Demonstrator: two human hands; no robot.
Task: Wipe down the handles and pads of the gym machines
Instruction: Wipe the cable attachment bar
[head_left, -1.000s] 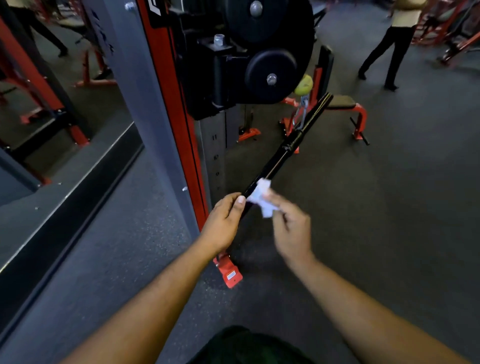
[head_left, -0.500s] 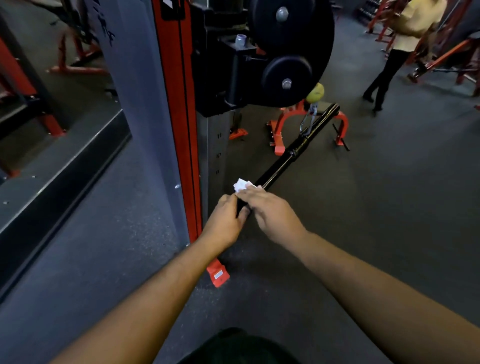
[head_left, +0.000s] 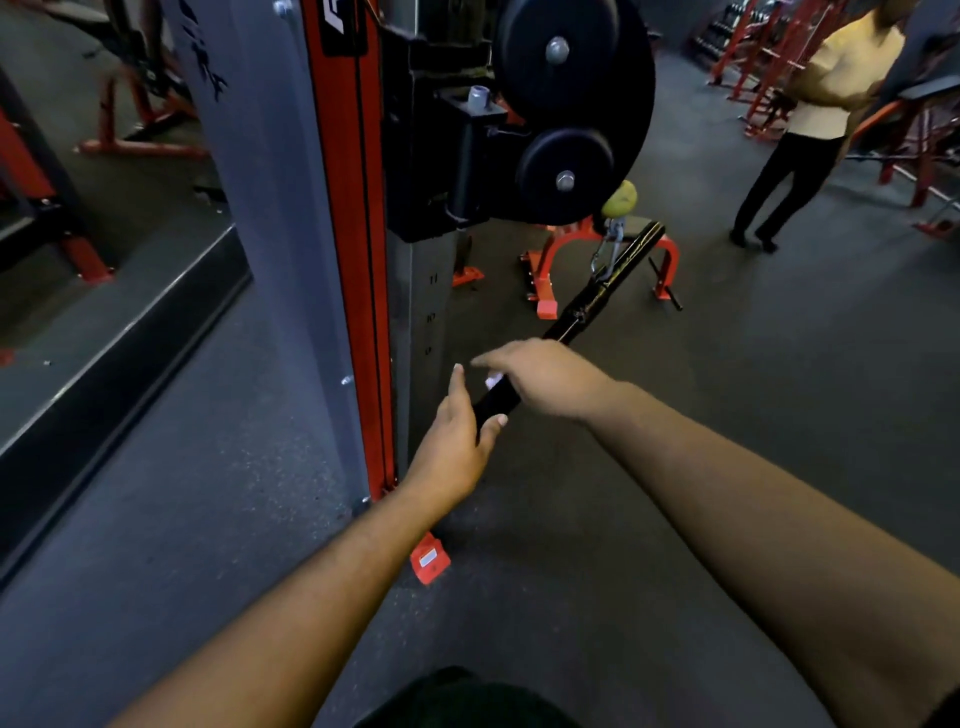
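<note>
Head view, looking forward and down:

- Straight cable bar (head_left: 602, 296): black, slanting from lower left to upper right, far end near a red floor stand (head_left: 553, 262); clipped at mid-length by a silver carabiner (head_left: 605, 249) under a yellow-green stopper ball (head_left: 621, 199)
- Left hand (head_left: 457, 441): below the near end of the bar, thumb and fingers curled loosely around the black grip, cupping it from beneath; closure only partial, thumb tip raised clear
- Right hand (head_left: 545, 376): palm down over the bar just above the left hand, fingers pressed onto a small white wipe (head_left: 493, 381); only a sliver of the wipe visible under the fingers, lying against the bar
- Cable machine upright (head_left: 343, 249): red and grey column at centre left, numbered pin holes on the inner face, red foot (head_left: 429, 560) on the floor beneath the left wrist
- Pulley wheels (head_left: 569, 104): two black discs, large over small, on a black carriage above the bar
- Floor (head_left: 727, 415): dark speckled rubber
- Mirror (head_left: 78, 182): left edge, reflecting red frames
- Bystander (head_left: 815, 124): upper right, yellow top, dark trousers, standing well apart beside red racks
</note>
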